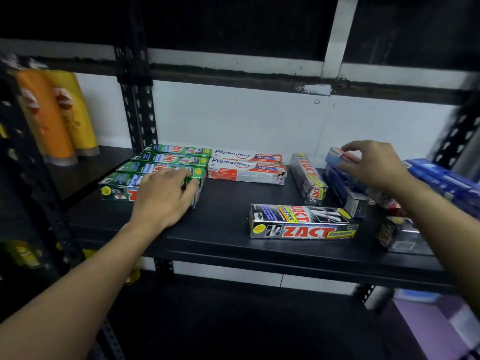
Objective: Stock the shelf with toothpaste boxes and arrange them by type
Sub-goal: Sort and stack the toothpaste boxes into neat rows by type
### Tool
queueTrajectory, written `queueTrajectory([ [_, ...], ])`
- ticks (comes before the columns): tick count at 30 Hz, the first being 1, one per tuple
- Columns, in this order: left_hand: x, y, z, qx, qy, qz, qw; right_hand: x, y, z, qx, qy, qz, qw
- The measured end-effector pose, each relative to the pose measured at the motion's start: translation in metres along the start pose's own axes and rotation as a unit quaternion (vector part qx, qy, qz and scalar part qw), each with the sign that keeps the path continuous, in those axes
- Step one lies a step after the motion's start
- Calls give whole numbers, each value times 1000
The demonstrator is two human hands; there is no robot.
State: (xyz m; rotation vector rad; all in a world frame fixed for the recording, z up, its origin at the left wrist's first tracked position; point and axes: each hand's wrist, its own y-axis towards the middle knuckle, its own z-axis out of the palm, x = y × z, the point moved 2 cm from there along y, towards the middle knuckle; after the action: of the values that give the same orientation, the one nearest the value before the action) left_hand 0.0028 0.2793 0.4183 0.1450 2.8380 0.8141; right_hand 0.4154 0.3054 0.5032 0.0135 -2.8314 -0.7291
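I am mid-sort, grouping by type. My left hand (166, 194) lies flat, fingers together, on the nearest green Zact box (117, 188), squaring its glossy cardboard row. Two white Pepsodent boxes (246, 172) sit beside it; the silver Zact Smokers box (302, 222) lies loose near the shelf (220, 229) edge. My right hand (374, 165), fingers spread, reaches over the blue boxes (337, 178); next I must close on one.

Zact boxes (166, 162) left of Pepsodent boxes (246, 166)
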Motion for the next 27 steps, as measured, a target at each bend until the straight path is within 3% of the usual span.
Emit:
queueTrajectory([
  [3, -2, -1, -1, -1, -1, 4, 1000, -21, -8, -7, 58, -35, 67, 995],
  [6, -3, -3, -3, -2, 2, 4, 1000, -26, -18, -8, 92, -15, 77, 993],
  [12, -5, -4, -4, 5, 2, 0, 1000, -8, -36, -17, 30, 29, -18, 999],
  [21, -7, -7, -6, 10, -6, -1, 1000, 80, -53, -13, 153, 85, -197, 965],
  [27, -7, -7, -6, 7, -7, -4, 1000, 110, -42, 16, 148, 61, -235, 959],
])
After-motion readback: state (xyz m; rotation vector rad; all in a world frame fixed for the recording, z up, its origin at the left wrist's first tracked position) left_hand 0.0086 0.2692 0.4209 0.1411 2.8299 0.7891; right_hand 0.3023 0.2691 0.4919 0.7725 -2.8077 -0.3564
